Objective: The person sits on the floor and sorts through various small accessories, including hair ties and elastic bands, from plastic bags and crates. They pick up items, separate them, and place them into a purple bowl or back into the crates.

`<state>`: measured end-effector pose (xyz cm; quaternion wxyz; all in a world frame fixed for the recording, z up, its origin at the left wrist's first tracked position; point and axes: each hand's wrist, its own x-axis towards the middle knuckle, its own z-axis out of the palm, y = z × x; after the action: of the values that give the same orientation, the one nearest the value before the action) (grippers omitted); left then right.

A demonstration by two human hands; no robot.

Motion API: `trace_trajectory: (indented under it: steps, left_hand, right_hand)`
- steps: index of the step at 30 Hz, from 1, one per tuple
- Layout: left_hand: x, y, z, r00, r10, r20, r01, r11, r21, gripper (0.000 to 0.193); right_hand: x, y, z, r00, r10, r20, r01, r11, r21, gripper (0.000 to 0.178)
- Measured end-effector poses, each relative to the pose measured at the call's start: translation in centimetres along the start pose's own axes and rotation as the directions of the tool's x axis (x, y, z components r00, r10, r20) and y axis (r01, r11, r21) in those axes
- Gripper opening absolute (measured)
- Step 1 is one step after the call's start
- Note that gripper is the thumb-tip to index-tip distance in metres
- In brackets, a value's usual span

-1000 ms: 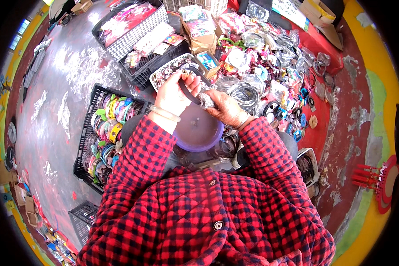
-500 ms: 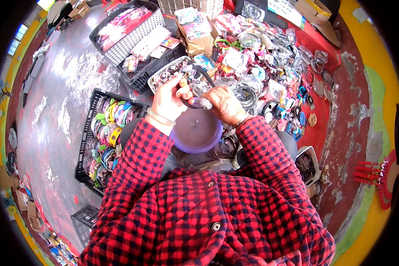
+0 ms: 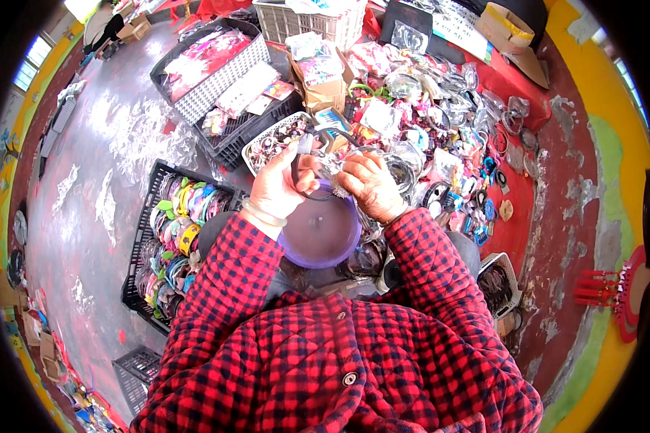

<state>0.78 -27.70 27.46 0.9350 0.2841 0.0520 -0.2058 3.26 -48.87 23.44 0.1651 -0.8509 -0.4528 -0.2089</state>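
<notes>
A dark headband (image 3: 295, 169) with a grey ribbed patch near its upper end is gripped between both hands above a purple basin. My left hand (image 3: 276, 189) pinches one side of the band, fingers curled and thumb along it. My right hand (image 3: 372, 189) is closed on the other side, and a small silvery glittery piece (image 3: 339, 189) shows under its fingertips. Fingers hide part of the band. Below them is the round purple basin (image 3: 318, 261), with a dull brownish-mauve inside. Just beyond my hands, a white basket (image 3: 251, 160) holds many small hair accessories.
At left stands a black crate (image 3: 131, 278) of colourful headbands. Stacked crates (image 3: 208, 90) with packaged goods and a cardboard box (image 3: 328, 90) lie ahead. A heap of bagged accessories (image 3: 440, 108) spreads over a red cloth at right. Another basket (image 3: 514, 278) sits by my right knee.
The headband has tilted and its grey ribbed patch now stands upright by my left thumb. The glittery piece has moved slightly lower, and my right fingers have shifted over it.
</notes>
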Motion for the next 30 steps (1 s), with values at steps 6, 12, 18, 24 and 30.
trace_trajectory:
  steps: [6,12,18,24,30]
  left_hand:
    - [1.3,0.2,-3.3,0.997,0.068,-0.024,-0.071,0.983,-0.170,0.024]
    - [0.5,0.5,-1.5,0.994,0.112,0.006,-0.112,0.993,0.044,0.023]
    - [0.1,-0.9,-0.1,0.989,0.135,0.059,-0.146,0.857,0.494,0.018]
    - [0.9,-2.8,-0.9,0.972,0.220,0.080,-0.214,0.694,0.688,0.023]
    - [0.7,-3.4,-0.4,0.957,0.239,0.164,-0.268,0.516,0.813,0.018]
  right_hand:
    - [-0.1,0.7,0.8,0.966,0.256,-0.018,-0.251,0.956,0.149,0.037]
    - [-1.5,5.0,0.4,0.434,0.897,0.086,-0.788,0.332,0.518,0.039]
    - [-1.3,5.1,-3.4,0.504,0.798,0.329,-0.260,-0.223,0.940,0.034]
    - [0.9,2.0,-5.1,0.658,0.739,0.144,-0.198,-0.014,0.980,0.037]
    - [1.1,1.3,-4.5,0.776,0.622,-0.106,-0.334,0.547,0.768,0.025]
